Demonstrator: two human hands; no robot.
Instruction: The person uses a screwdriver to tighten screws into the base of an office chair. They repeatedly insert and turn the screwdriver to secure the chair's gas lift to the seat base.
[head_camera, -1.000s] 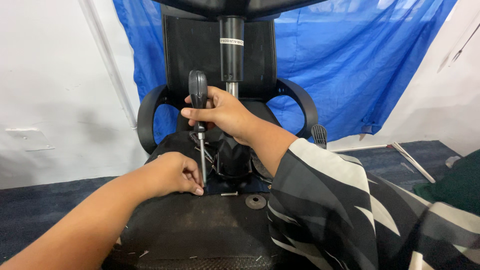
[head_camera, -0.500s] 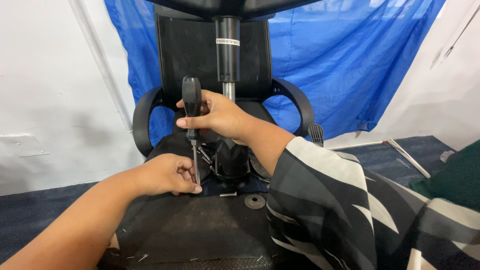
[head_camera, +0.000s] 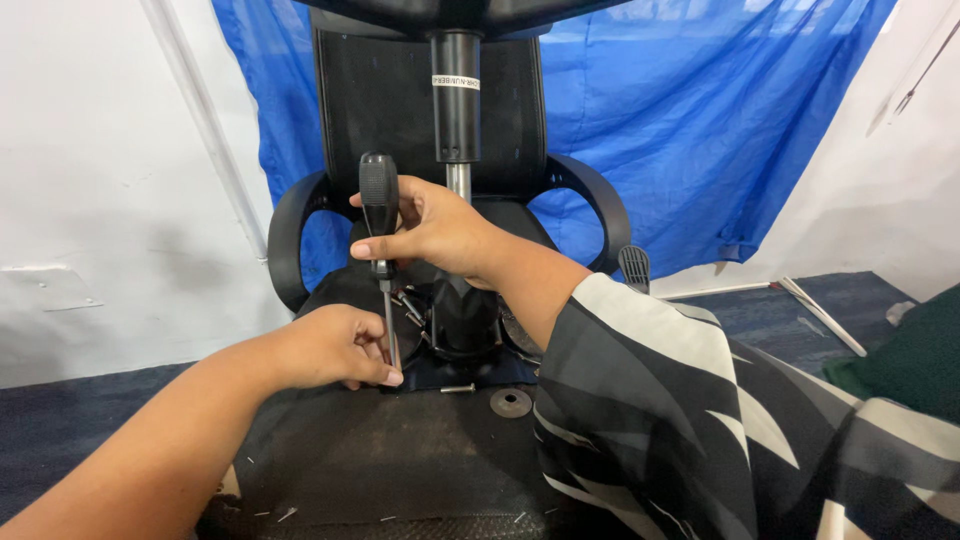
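A black office chair (head_camera: 300, 240) lies overturned, its seat underside (head_camera: 400, 450) facing up and its gas cylinder (head_camera: 456, 110) standing upright. My right hand (head_camera: 430, 230) grips the black handle of a screwdriver (head_camera: 379, 200), held vertical with the tip down at the seat mechanism. My left hand (head_camera: 340, 345) pinches the metal shaft near its tip, steadying it against the underside. A loose screw (head_camera: 457, 387) and a round washer (head_camera: 511, 402) lie on the underside just right of the tip.
A blue tarp (head_camera: 680, 130) hangs behind the chair against white walls. A lever paddle (head_camera: 635, 268) sticks up at the right. A thin rod (head_camera: 820, 315) lies on the dark carpet at the right. My patterned sleeve (head_camera: 700, 420) fills the lower right.
The screwdriver and both hands stay on the same spot of the mechanism; the view has shifted slightly, and the right hand's grip on the handle has turned a little.
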